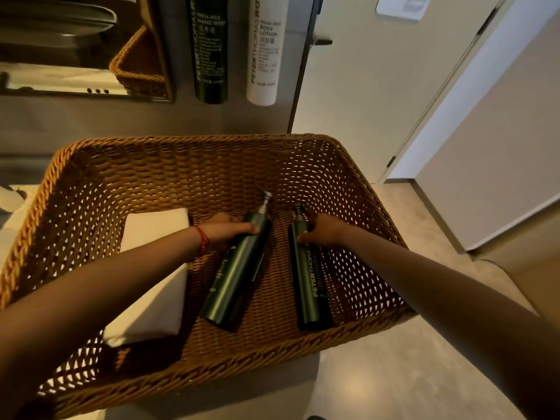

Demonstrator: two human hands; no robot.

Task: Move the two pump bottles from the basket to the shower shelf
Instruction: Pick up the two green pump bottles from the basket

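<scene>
Head view, left hand: the left hand (225, 230) is reached into the basket (194, 147) from the lower left, forearm extended, fingers curled around the neck end of the left bottle (235, 269); a red cord (202, 241) is worn at the wrist.
Head view, right hand: the right hand (322, 230) is reached in from the lower right, fingers wrapped on the upper part of the right bottle (309, 277), just below its pump.
Left bottle: dark green, laid on the basket floor, tilted, pump pointed away; its lettering is seen only in part and cannot be read.
Right bottle: dark green, laid flat beside the first, apart from it; "PETERTHOMA" is read along its side, the rest hidden by the hand.
Towel (157, 268): white, folded, laid in the basket's left part, partly covered by the left forearm.
Wall bottles: a dark one (210, 50) is marked "HAND WASH", a white one (266, 50) "BODY LOTION"; both carry "PETERTHOMASROTH" vertically, cut off at the top.
Mirror (75, 43): the basket's corner is reflected in it.
</scene>
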